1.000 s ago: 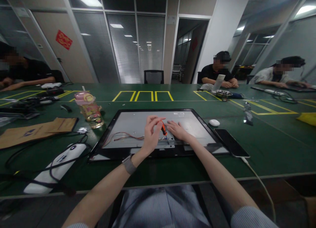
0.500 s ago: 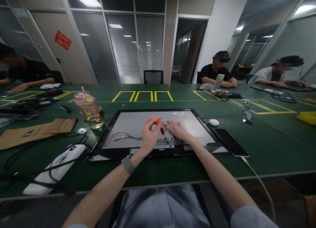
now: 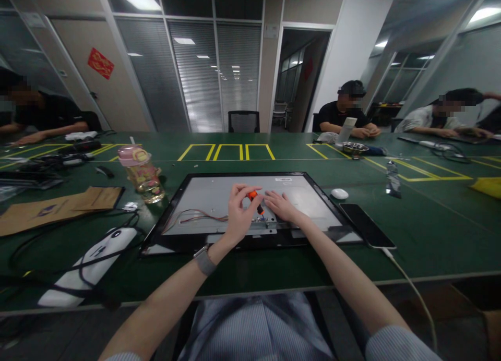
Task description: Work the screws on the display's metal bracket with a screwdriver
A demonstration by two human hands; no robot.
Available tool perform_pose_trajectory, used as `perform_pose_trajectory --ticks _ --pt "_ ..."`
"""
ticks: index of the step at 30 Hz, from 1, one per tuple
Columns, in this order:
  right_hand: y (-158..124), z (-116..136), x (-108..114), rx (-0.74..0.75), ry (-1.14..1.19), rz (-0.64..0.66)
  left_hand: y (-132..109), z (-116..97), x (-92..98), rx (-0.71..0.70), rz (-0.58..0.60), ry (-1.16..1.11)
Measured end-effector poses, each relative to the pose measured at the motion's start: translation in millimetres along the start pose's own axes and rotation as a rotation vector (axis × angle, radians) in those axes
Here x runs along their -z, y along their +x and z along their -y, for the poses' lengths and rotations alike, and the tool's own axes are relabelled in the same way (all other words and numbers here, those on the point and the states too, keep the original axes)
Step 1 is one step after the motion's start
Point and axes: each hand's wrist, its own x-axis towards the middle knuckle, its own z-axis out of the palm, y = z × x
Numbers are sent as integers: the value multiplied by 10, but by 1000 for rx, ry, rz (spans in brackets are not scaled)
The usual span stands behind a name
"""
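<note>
Apparently mid-screw: left hand (image 3: 238,215) pinching an orange screwdriver (image 3: 253,197) in its fingers, tip down on the monitor back (image 3: 211,194). Right hand (image 3: 282,207) flat beside it, fingers spread. Wires (image 3: 195,215) loose on bare metal, so seemingly much left.

Green counter (image 3: 274,267) carries a monitor panel (image 3: 211,194) at centre. Pink bottle (image 3: 141,174) at 10 o'clock, phone (image 3: 366,225) at 3 o'clock.

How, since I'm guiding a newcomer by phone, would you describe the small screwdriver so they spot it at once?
On the green table, a black-framed display panel lies face down before the person. Over its near edge the left hand pinches a small screwdriver, tip down, beside the flat right hand. Its orange-and-black handle sets it apart from the reddish wires to its left.
</note>
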Motion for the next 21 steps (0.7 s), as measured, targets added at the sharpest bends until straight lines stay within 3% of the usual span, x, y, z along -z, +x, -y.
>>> perform_pose_trajectory --ticks 6,15,21 --pt "-11 20 11 -5 -16 -1 20 -54 30 0 72 -63" --pt "-2 12 9 -1 -13 4 9 -37 4 -14 40 -15" --pt "4 17 2 -2 -18 0 26 -75 23 15 100 -47"
